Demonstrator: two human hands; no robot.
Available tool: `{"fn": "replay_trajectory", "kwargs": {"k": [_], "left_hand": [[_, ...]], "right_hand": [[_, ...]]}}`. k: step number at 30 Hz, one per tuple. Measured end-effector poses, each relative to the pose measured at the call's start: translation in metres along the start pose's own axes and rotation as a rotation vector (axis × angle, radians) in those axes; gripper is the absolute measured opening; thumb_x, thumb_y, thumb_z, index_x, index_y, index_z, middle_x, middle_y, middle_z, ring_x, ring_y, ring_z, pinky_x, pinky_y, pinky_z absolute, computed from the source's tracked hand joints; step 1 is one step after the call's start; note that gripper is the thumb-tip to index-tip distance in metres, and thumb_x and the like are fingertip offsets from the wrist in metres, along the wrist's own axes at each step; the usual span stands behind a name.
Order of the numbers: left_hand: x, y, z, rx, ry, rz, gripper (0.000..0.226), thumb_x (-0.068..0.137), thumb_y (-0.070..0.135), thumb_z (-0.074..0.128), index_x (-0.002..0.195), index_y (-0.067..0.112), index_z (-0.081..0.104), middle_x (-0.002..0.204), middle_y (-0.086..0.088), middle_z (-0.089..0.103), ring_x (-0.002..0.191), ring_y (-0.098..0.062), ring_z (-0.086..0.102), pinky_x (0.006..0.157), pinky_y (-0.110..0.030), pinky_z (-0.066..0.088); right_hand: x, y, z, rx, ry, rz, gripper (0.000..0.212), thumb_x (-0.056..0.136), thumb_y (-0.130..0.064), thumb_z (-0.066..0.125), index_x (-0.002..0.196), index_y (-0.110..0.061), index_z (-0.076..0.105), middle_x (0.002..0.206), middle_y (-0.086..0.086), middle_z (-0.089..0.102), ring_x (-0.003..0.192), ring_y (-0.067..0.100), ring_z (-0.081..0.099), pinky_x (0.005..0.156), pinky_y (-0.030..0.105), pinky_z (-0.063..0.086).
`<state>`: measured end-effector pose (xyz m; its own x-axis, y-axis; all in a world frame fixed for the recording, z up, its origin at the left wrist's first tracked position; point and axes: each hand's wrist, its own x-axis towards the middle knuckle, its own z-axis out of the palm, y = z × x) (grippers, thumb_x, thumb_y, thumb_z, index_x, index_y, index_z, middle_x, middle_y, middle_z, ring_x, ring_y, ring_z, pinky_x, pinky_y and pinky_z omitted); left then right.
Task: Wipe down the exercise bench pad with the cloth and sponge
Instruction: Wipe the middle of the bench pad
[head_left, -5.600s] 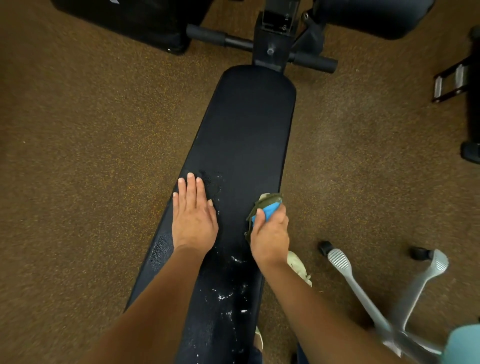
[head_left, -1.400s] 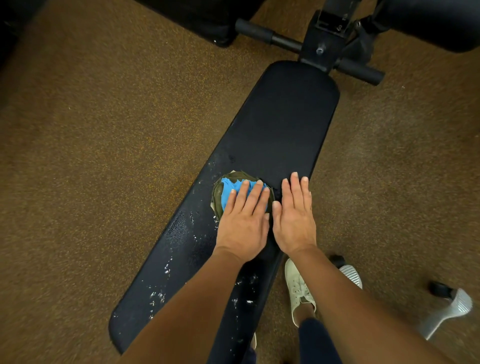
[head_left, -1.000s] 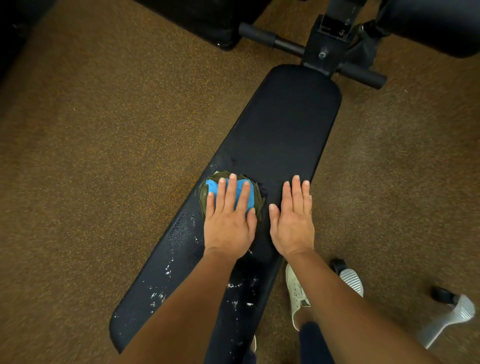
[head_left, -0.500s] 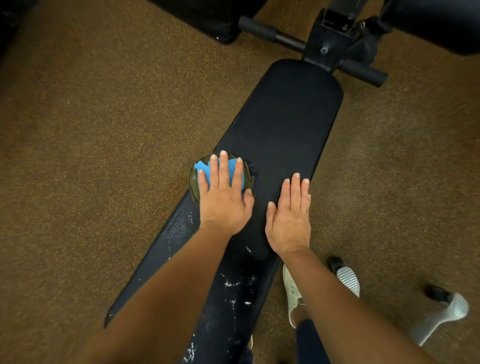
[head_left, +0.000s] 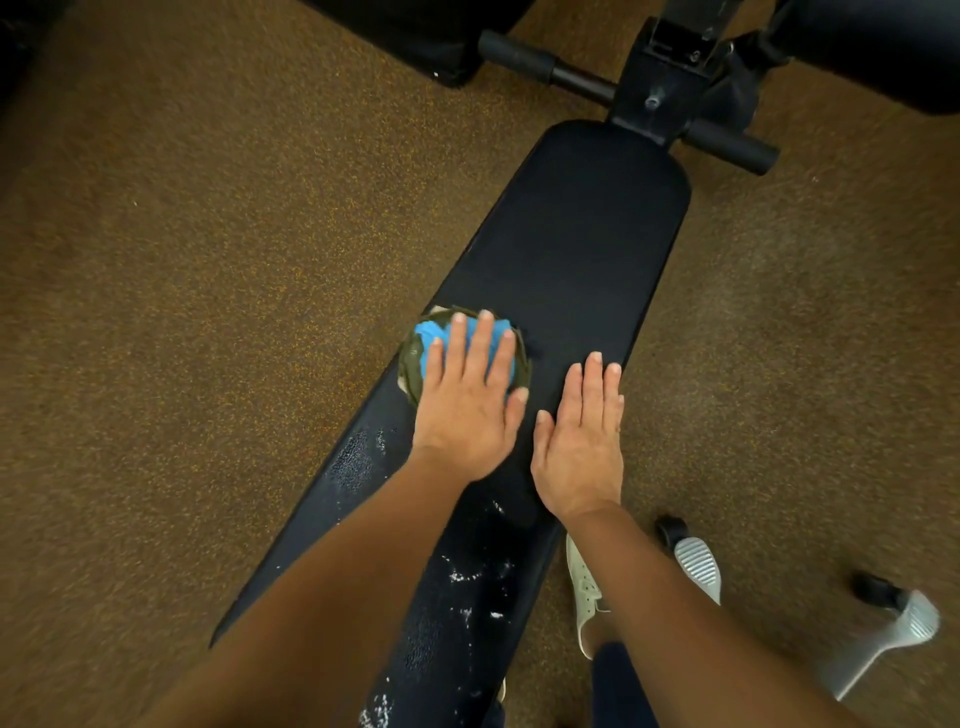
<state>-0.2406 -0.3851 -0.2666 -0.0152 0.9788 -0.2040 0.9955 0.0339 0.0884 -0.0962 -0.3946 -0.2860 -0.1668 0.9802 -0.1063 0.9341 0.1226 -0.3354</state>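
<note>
The long black bench pad (head_left: 582, 234) runs from the lower middle up to the right. A blue sponge (head_left: 431, 335) wrapped in an olive cloth (head_left: 409, 366) lies at the pad's left edge, about halfway along. My left hand (head_left: 467, 400) presses flat on top of the sponge, fingers spread, covering most of it. My right hand (head_left: 582, 436) rests flat and empty on the pad beside it, near the right edge. White specks and wet patches (head_left: 467, 574) mark the near part of the pad, under my forearms.
The bench's black post (head_left: 665, 78) and foam rollers (head_left: 519, 52) stand at the far end. Dark padded equipment (head_left: 883, 47) fills the top corners. Silver chair legs with castors (head_left: 696, 566) and my pale shoe (head_left: 584, 592) are at lower right. Brown carpet (head_left: 208, 312) surrounds the bench.
The sponge and cloth passed from my right hand to my left. Over the last second my left hand slid them up the pad along its left edge. My right hand stayed flat.
</note>
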Motion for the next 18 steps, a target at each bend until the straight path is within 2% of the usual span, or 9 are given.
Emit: {"fn": "replay_trajectory", "kwargs": {"k": [2, 4, 7, 9, 11, 13, 16, 18], "left_hand": [[0.002, -0.015, -0.005, 0.004, -0.031, 0.153, 0.063, 0.098, 0.05, 0.016, 0.152, 0.019, 0.016, 0.161, -0.009, 0.007, 0.147, -0.032, 0.0, 0.117, -0.053, 0.009], [0.019, -0.029, -0.009, -0.014, -0.017, 0.185, 0.059, 0.098, 0.049, 0.011, 0.153, 0.026, 0.013, 0.161, -0.003, 0.005, 0.148, -0.028, -0.002, 0.118, -0.051, 0.005], [0.045, -0.029, -0.012, -0.093, 0.021, -0.007, 0.054, 0.101, 0.043, 0.012, 0.153, 0.029, 0.009, 0.162, -0.002, 0.002, 0.148, -0.028, -0.005, 0.118, -0.05, 0.006], [0.045, -0.011, -0.009, -0.064, 0.056, -0.177, 0.056, 0.101, 0.041, 0.014, 0.153, 0.023, 0.008, 0.161, -0.009, 0.002, 0.147, -0.032, -0.001, 0.117, -0.052, 0.01], [0.034, 0.009, -0.004, -0.042, 0.064, -0.25, 0.061, 0.099, 0.041, 0.016, 0.153, 0.015, 0.006, 0.16, -0.016, 0.003, 0.146, -0.036, 0.002, 0.116, -0.053, 0.01], [0.02, 0.014, -0.002, -0.014, 0.024, -0.12, 0.064, 0.098, 0.043, 0.015, 0.153, 0.012, 0.003, 0.16, -0.017, 0.002, 0.147, -0.036, 0.0, 0.117, -0.053, 0.009], [0.026, -0.017, -0.007, -0.013, -0.016, 0.12, 0.066, 0.097, 0.047, 0.01, 0.153, 0.013, 0.001, 0.161, -0.009, 0.001, 0.148, -0.027, -0.003, 0.118, -0.052, 0.009], [0.038, -0.037, -0.009, -0.051, -0.01, 0.081, 0.065, 0.097, 0.048, 0.006, 0.153, 0.016, 0.001, 0.162, -0.003, -0.001, 0.148, -0.023, -0.005, 0.118, -0.051, 0.006]], "right_hand": [[0.0, 0.001, 0.0, -0.006, 0.001, -0.002, 0.062, 0.097, -0.036, 0.024, 0.148, 0.0, 0.022, 0.159, 0.017, 0.008, 0.147, 0.03, -0.003, 0.118, 0.049, 0.011], [0.0, 0.001, 0.0, -0.007, 0.001, -0.002, 0.062, 0.097, -0.036, 0.024, 0.148, 0.0, 0.022, 0.159, 0.017, 0.009, 0.147, 0.031, -0.002, 0.118, 0.049, 0.012], [0.0, 0.001, 0.0, -0.009, -0.004, -0.004, 0.062, 0.098, -0.036, 0.024, 0.148, 0.0, 0.023, 0.159, 0.016, 0.009, 0.147, 0.031, -0.002, 0.118, 0.048, 0.012], [0.0, 0.002, 0.001, -0.013, -0.005, 0.0, 0.062, 0.097, -0.035, 0.025, 0.148, 0.0, 0.023, 0.159, 0.016, 0.008, 0.147, 0.031, -0.002, 0.118, 0.048, 0.012], [0.0, 0.001, 0.002, -0.021, -0.004, 0.001, 0.062, 0.097, -0.034, 0.026, 0.148, 0.001, 0.023, 0.159, 0.016, 0.008, 0.147, 0.031, -0.002, 0.118, 0.048, 0.012], [0.0, 0.001, 0.003, -0.025, -0.005, 0.002, 0.061, 0.097, -0.034, 0.027, 0.148, 0.001, 0.023, 0.159, 0.017, 0.008, 0.147, 0.031, -0.002, 0.118, 0.049, 0.012], [-0.001, 0.002, 0.001, -0.032, -0.007, -0.006, 0.062, 0.098, -0.035, 0.025, 0.148, 0.001, 0.024, 0.159, 0.017, 0.01, 0.147, 0.032, 0.0, 0.118, 0.048, 0.013], [-0.001, 0.001, 0.0, -0.033, -0.007, -0.009, 0.062, 0.098, -0.035, 0.025, 0.148, 0.001, 0.024, 0.159, 0.017, 0.01, 0.147, 0.032, 0.0, 0.117, 0.047, 0.012]]}}
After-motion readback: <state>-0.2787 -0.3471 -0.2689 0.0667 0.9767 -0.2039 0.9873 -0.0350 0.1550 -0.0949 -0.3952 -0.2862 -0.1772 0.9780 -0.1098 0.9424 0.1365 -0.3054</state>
